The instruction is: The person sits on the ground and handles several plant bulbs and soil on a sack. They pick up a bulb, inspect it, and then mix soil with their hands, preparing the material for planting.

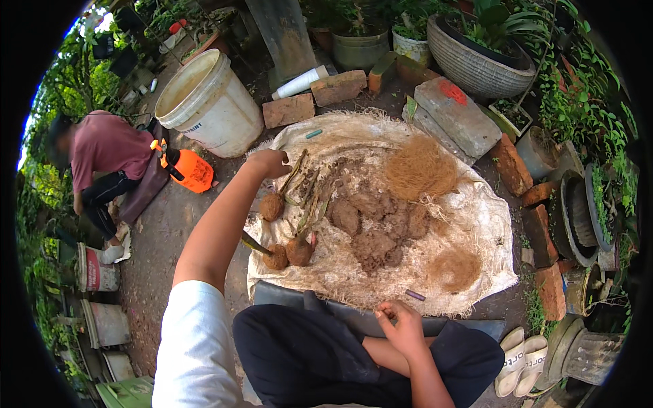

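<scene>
My left hand (269, 163) is stretched forward over the far left part of a white woven sack sheet (483, 224) and grips the top of a plant stem (294, 171). That stem ends in a brown root ball (272, 206). Two more root-balled cuttings (291, 251) lie nearer me. Clumps of brown soil (371, 224) sit mid-sheet. A heap of coconut fibre (420, 166) lies at the back, a smaller tuft (454, 267) at the front right. My right hand (401, 325) rests by my knee at the sheet's near edge, fingers curled; whether it holds anything I cannot tell.
A white plastic bucket (207, 102) and an orange sprayer (185, 168) stand at the left. Another person in a maroon shirt (102, 153) crouches far left. Bricks (313, 102), a concrete slab (457, 114) and potted plants (476, 54) ring the sheet. White sandals (520, 360) lie at my right.
</scene>
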A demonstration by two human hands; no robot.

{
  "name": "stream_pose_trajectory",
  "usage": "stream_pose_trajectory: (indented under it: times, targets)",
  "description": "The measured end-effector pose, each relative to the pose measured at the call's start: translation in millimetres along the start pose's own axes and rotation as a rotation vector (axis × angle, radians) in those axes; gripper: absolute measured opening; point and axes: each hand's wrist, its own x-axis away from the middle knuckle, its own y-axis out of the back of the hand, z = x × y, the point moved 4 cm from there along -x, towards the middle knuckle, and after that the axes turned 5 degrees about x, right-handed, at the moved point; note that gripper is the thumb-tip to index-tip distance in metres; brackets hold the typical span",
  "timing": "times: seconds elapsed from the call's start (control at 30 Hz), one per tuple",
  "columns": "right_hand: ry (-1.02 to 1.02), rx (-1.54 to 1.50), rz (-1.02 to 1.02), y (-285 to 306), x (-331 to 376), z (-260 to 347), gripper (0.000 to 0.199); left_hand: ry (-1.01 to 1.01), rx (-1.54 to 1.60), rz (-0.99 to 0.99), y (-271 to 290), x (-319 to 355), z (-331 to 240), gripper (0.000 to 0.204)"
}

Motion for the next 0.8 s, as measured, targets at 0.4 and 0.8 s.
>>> stream_pose_trajectory:
  times: [0.4, 0.8]
  targets:
    - [-0.056, 0.124, 0.138, -11.5, -3.5, -5.9, 0.019, -0.088, 0.283, 0.252, -110.4, 6.0, 63.6, 0.081]
    - [-0.059, 0.158, 0.131, -12.2, 0.5, -7.6, 0.022, -0.170, 0.688, -0.250, -126.0, 87.4, 84.0, 0.073]
